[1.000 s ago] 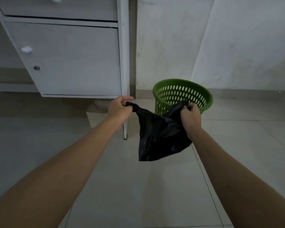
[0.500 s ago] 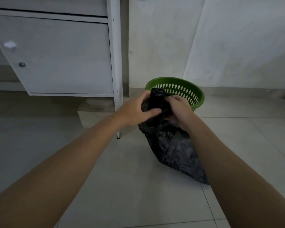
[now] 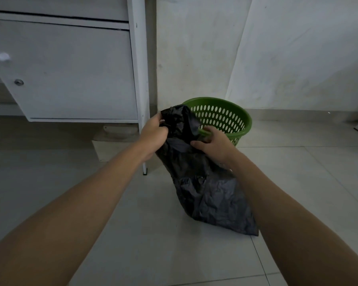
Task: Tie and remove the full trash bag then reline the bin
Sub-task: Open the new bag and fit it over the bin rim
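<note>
Both hands hold the black bag (image 3: 196,182) by its top, at the centre of the frame. The left hand (image 3: 153,134) bunches the upper edge in curled fingers. The right hand (image 3: 214,144) pinches the plastic, thumb on the outside, just in front of the green bin (image 3: 248,122). The rest of the bag hangs toward the lower right, outside the bin. From where I stand, 2 risks look likely. Thin plastic may tear if the mouth is pulled apart hard, and the light bin may tip or slide toward the white cabinet (image 3: 70,75) when the bag is stretched over its rim.
</note>
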